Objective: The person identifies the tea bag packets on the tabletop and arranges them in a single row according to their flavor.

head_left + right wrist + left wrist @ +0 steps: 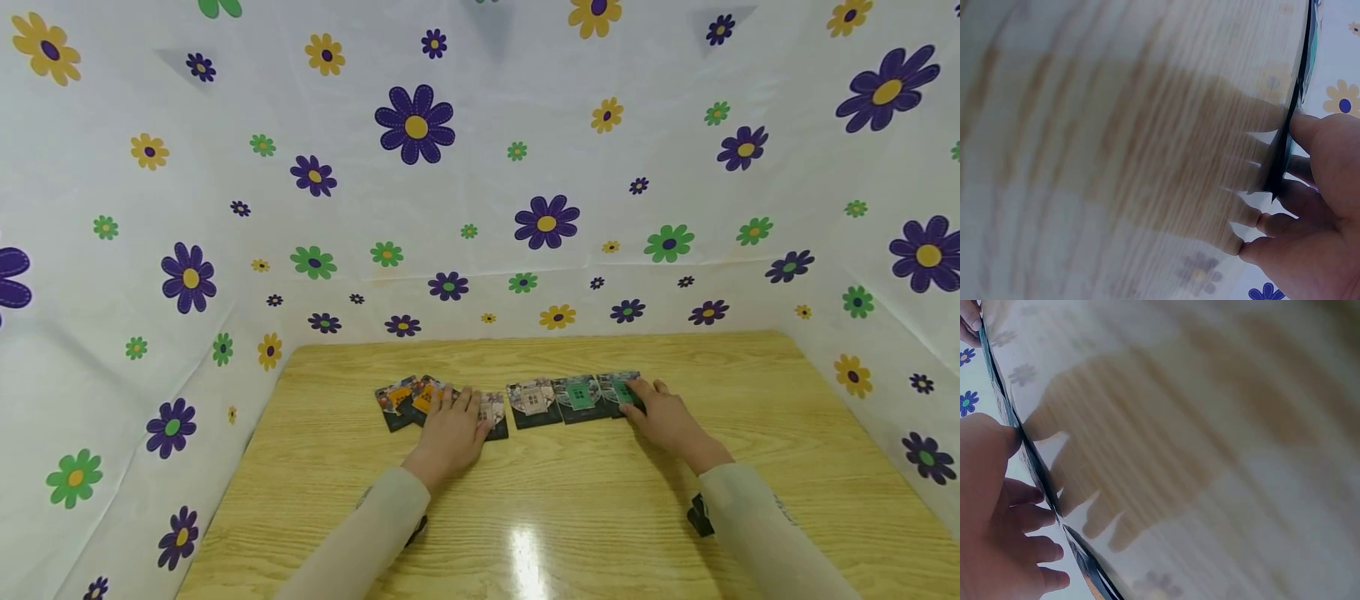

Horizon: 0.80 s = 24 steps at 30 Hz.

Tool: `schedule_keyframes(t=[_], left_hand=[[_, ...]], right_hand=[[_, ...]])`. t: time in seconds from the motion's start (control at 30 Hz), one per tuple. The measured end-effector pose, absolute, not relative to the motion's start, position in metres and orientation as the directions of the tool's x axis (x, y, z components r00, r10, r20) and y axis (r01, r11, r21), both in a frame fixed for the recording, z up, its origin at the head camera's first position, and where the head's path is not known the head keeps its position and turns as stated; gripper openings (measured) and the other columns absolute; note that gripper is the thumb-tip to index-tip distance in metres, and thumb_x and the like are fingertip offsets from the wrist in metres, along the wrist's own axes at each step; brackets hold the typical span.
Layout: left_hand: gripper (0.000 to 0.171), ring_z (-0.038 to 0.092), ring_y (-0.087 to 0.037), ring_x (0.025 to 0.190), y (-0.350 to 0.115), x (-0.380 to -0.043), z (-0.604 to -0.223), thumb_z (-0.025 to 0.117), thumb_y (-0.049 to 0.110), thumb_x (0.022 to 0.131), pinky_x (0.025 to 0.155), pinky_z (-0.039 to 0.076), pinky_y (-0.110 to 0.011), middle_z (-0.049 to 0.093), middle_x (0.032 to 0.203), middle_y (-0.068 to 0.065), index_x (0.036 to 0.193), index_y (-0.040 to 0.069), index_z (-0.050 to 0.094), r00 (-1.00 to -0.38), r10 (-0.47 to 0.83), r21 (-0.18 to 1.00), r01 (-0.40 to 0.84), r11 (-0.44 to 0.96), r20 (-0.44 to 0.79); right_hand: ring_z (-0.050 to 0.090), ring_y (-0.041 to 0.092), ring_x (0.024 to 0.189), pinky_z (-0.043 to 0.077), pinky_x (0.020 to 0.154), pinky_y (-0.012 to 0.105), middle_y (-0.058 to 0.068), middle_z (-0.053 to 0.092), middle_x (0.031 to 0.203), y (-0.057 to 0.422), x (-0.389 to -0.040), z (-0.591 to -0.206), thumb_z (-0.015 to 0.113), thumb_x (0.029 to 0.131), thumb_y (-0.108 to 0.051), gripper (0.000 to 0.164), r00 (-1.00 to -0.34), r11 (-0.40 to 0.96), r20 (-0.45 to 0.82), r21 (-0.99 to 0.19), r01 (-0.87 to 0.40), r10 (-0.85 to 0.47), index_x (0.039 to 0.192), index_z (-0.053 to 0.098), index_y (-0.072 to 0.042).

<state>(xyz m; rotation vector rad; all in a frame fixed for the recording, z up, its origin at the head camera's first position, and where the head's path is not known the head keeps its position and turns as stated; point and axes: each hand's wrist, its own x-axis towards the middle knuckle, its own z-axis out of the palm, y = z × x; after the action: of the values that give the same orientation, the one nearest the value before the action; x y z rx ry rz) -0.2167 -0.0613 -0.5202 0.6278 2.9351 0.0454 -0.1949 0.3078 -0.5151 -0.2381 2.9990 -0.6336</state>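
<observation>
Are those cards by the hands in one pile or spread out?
Spread out: the cards make a row across the table, though the orange ones on the left overlap.

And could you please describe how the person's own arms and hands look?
The left hand and the right hand are bare, with no gloves. Both arms wear long, pale cream-grey sleeves reaching the wrists, each with a small dark marking, too blurred to read. A black item shows partly beneath the right sleeve; I cannot tell what it is.
</observation>
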Motion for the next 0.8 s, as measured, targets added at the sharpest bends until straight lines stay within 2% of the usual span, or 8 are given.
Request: schedule_keyframes(t=[0.8], left_hand=[[0.067,0.017,-0.037,0.164,-0.049,-0.228,-0.523,0.030,0.050,0.114,0.132,0.016,-0.062,0.023,0.175,-0.015,0.169,0.011,0.026,-0.914,0.374,0.077,0.366,0.927,-0.157]], right_hand=[[0.029,0.069,0.144,0.029,0.112,0.083,0.041,0.040,0.157,0.307,-0.195,-0.517,0.058,0.109,-0.024,0.057,-0.987,0.905,-0.024,-0.402,-0.139,-0.162,0.153,0.045,0.010]])
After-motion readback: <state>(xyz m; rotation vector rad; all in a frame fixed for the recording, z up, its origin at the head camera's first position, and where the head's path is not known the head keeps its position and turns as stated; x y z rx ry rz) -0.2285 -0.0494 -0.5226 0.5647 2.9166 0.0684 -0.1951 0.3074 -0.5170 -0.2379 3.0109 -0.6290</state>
